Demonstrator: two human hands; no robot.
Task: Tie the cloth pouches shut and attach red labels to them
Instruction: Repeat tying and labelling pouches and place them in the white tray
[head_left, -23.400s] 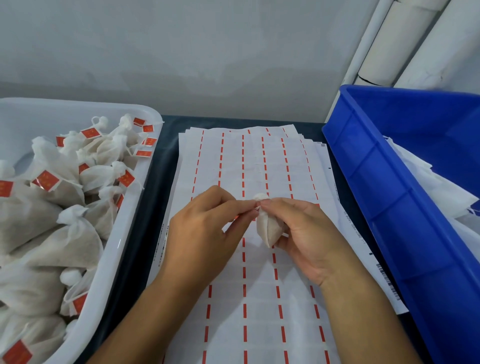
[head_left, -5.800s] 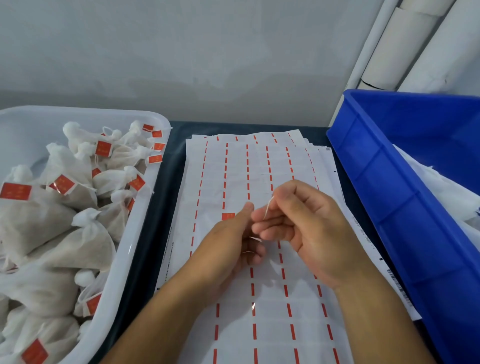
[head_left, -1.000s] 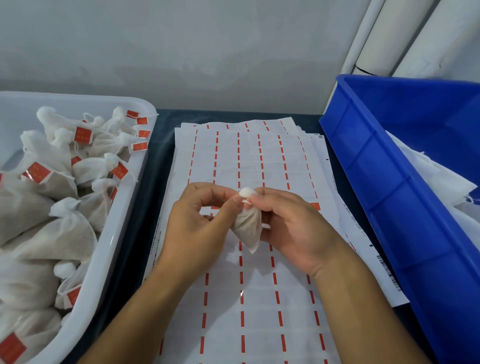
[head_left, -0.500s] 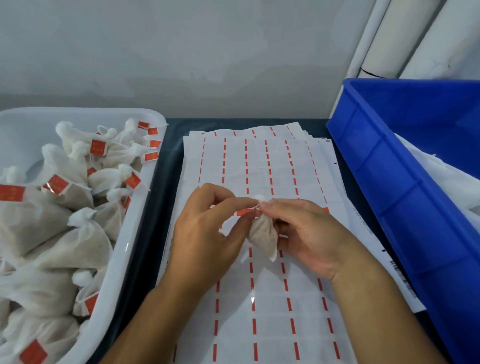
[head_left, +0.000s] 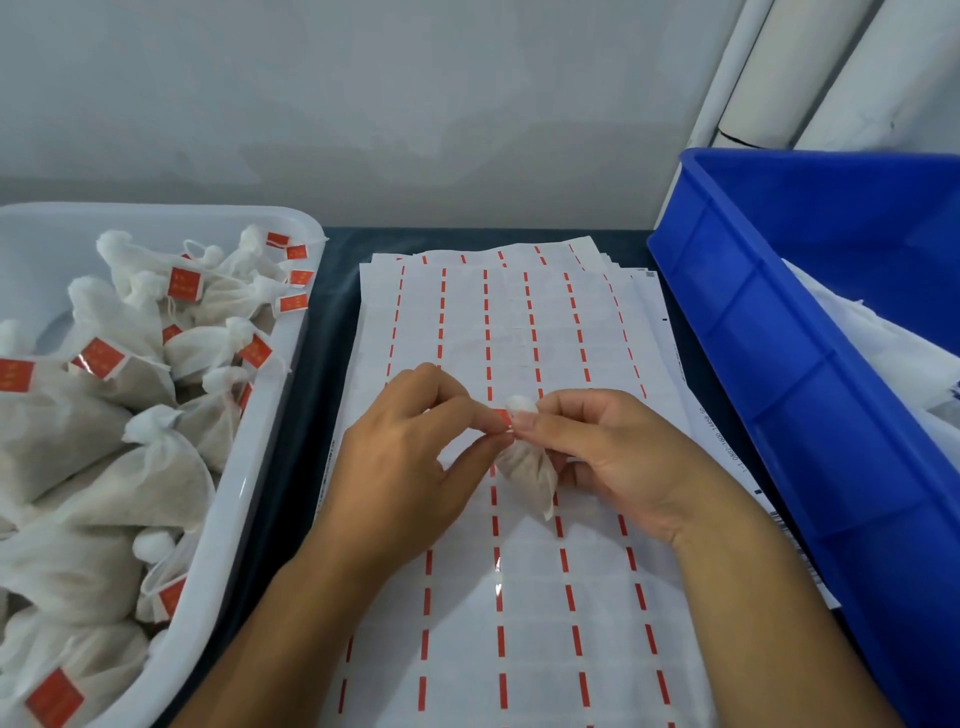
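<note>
Head view shows the labelling step in hand: above the label sheet (head_left: 519, 597), the left hand (head_left: 410, 467) pinches a small red label (head_left: 502, 415) against the neck of a cloth pouch (head_left: 527, 470), which the right hand (head_left: 613, 457) grips just under its gathered top. Both hands meet thumb and forefinger over the sheet's middle, wrists low, remaining fingers loosely curled. Next, I judge, the label must be pressed firmly closed, then the pouch carried left of the sheet to the white tray (head_left: 244, 499).
</note>
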